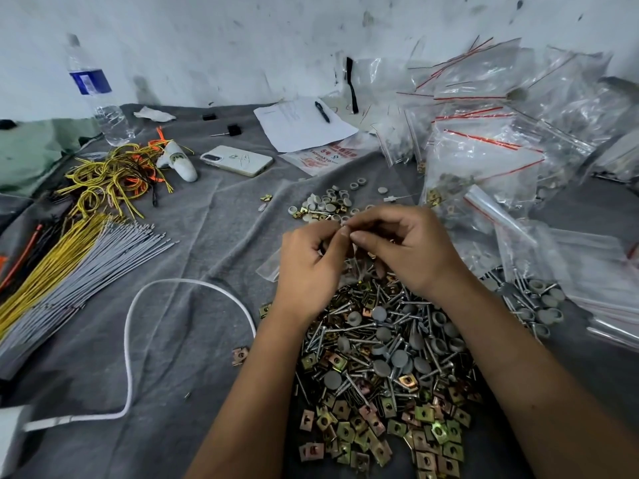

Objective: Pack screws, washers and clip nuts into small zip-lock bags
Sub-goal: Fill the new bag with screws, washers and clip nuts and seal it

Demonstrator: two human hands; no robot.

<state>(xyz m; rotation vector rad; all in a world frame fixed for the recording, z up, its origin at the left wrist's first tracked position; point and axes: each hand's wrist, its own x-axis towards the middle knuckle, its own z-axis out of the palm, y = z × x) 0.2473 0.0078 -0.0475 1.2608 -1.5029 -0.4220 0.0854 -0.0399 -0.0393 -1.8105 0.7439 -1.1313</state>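
Presently, one lot in hand: a small zip-lock bag (349, 267), clear, hanging below the two hands over the far edge of the hardware heap.

Left hand (311, 261): fingers curled, thumb and forefinger pinching the bag's top edge from the left.

Right hand (404, 247): fingers curled, thumb and forefinger pinching the same edge from the right; the fingertips of both hands meet almost touching at the mouth. Whether the strip is sealed or open, cannot tell.

Bag's long axis: roughly vertical, mouth up at the fingertips, body dropping towards the person. Neither hand is clearly nearer; both are on it.

Stock beneath the forearms: mixed pile of screws (387, 326), grey washers (382, 368) and brass-coloured clip nuts (359, 430), on a grey cloth (193, 340).

Filled bags (494, 150): heaped to the right, red-striped tops.

Judgement: next move likely runs along the mouth, sideways between the pinches.
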